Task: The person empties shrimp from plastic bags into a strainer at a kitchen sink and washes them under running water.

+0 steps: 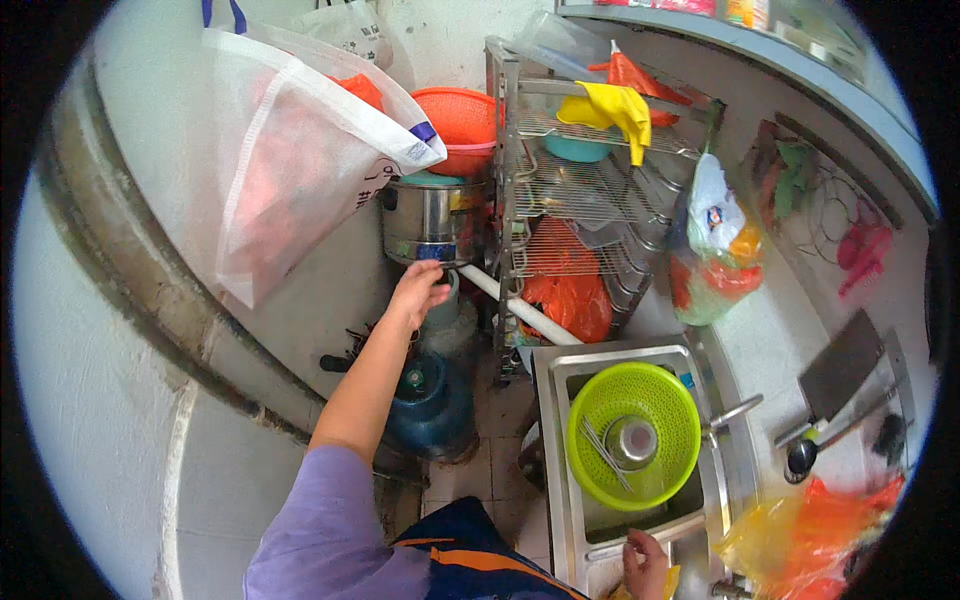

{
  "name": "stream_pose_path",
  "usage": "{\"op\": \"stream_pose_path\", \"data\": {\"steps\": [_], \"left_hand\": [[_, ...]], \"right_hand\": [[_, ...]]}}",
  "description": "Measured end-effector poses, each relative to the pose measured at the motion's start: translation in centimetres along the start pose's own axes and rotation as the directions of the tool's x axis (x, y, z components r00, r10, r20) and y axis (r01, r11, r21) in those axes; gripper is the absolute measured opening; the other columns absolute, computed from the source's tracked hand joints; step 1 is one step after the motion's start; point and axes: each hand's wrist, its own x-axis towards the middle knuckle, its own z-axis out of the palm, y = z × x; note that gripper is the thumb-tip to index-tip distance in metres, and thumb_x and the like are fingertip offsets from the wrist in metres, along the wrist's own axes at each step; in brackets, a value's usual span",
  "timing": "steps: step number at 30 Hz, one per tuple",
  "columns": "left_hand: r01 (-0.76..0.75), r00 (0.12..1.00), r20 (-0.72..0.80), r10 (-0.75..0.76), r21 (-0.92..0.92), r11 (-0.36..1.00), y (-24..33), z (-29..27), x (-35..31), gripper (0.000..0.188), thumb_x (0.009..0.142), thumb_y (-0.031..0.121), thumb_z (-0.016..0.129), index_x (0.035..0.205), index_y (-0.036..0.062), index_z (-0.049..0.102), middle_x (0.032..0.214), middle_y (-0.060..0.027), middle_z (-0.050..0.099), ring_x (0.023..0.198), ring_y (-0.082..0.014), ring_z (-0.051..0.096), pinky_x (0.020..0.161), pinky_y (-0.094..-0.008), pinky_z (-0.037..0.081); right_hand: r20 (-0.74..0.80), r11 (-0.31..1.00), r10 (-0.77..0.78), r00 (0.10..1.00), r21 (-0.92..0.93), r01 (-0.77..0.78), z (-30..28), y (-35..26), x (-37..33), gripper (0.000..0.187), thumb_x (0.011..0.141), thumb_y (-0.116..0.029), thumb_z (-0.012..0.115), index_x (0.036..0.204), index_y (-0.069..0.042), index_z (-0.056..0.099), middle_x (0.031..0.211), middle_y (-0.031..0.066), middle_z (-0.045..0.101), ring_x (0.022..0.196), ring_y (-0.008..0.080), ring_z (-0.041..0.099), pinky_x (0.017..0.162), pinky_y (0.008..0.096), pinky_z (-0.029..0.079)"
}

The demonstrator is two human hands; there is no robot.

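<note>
My left hand (416,296) is stretched forward above the gas cylinders, its fingers apart and slightly bent, with nothing seen in them. Just beyond the fingers stands a steel pot (432,222), and below the hand is a grey-green cylinder (450,325). A dark blue gas cylinder (432,410) stands nearer, beside my forearm. At the near edge of the sink (562,470), my right hand (645,566) is low with curled fingers. Something yellow (672,582) shows beside it; whether the hand grips it is hidden. A lime green colander (683,440) with a small steel bowl (632,442) and thin metal sticks (603,452) sits in the sink.
A wire rack (570,185) with a yellow cloth (612,112) stands ahead. A white bag (310,170) hangs at the upper left. A white pipe (525,308) slants beside the rack. A cleaver (842,365) hangs on the right wall; orange and yellow plastic bags (800,540) lie below.
</note>
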Motion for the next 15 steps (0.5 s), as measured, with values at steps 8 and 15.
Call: {"op": "stream_pose_path", "data": {"steps": [8,15], "left_hand": [[-0.12,0.99,-0.099,0.102,-0.195,0.973,2.6,3.0,22.7,0.043,0.089,0.017,0.051,0.128,0.0102,0.033,0.116,-0.0142,0.043,0.086,-0.0245,0.055,0.072,-0.0344,0.051],[-0.237,0.954,-0.253,0.164,-0.294,0.926,2.6,1.0,47.8,0.044,0.087,0.026,0.057,0.123,0.0086,0.038,0.108,-0.0087,0.049,0.087,-0.023,0.054,0.075,-0.0361,0.049]], "right_hand": [[0.038,0.96,-0.26,0.965,0.114,0.254,7.0,-2.4,10.2,0.027,0.086,-0.013,0.057,0.11,0.0,0.058,0.099,0.0198,0.061,0.093,0.0339,0.058,0.079,0.0383,0.046],[0.075,0.965,0.033,0.997,0.257,-0.052,11.2,-7.3,16.7,0.022,0.087,-0.008,0.056,0.106,0.002,0.058,0.107,0.0179,0.059,0.096,0.0247,0.058,0.082,0.033,0.047]]}}
